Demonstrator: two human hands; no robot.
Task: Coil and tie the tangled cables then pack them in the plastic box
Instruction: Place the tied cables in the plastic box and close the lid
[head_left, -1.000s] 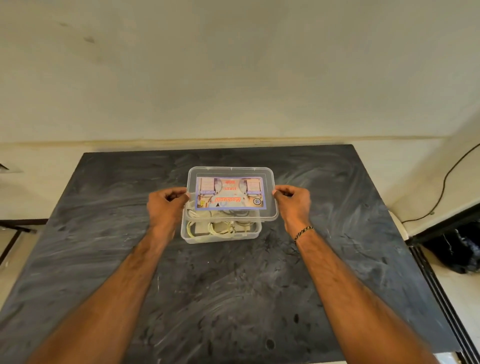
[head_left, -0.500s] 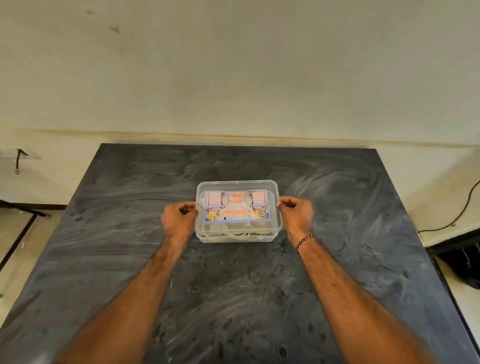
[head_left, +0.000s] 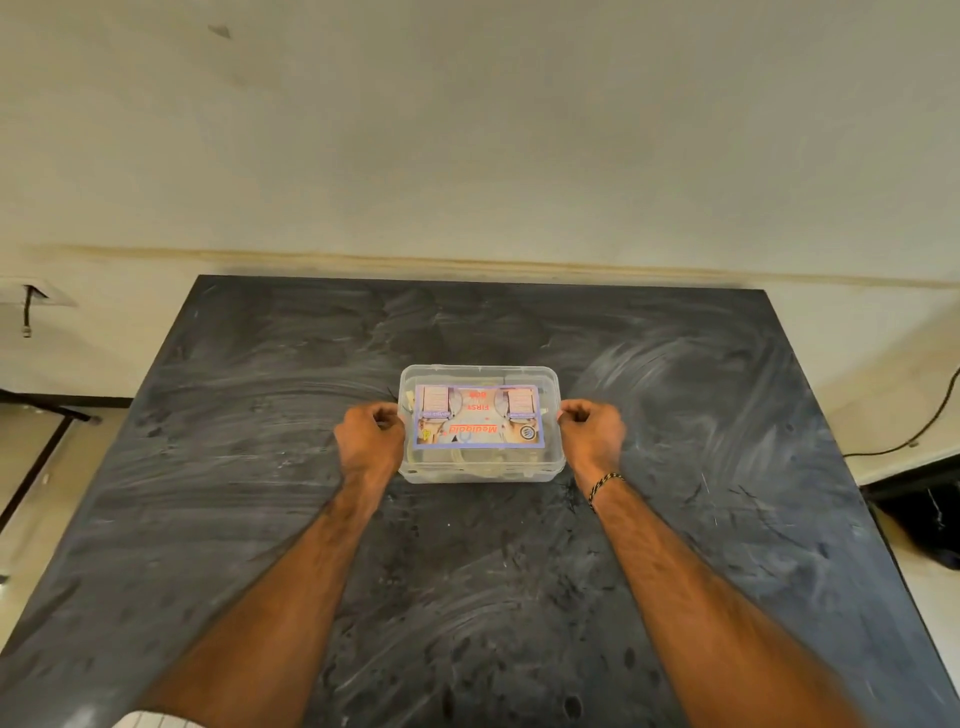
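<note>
A clear plastic box (head_left: 480, 470) stands in the middle of the dark table (head_left: 675, 415). Its clear lid (head_left: 478, 376) with a printed label lies flat on top. Pale coiled cables (head_left: 467, 457) show dimly through the front wall. My left hand (head_left: 370, 441) pinches the lid's left edge with curled fingers. My right hand (head_left: 592, 434) pinches the lid's right edge the same way.
A pale wall rises behind the table. A black cable (head_left: 930, 421) runs along the floor at the right, above a dark object (head_left: 924, 519) by the table's right edge. A short cable (head_left: 26, 314) hangs from a wall socket at the far left.
The lid, held above and offset from the box one second ago, has come down flat onto the box. Both hands stay on its side edges.
</note>
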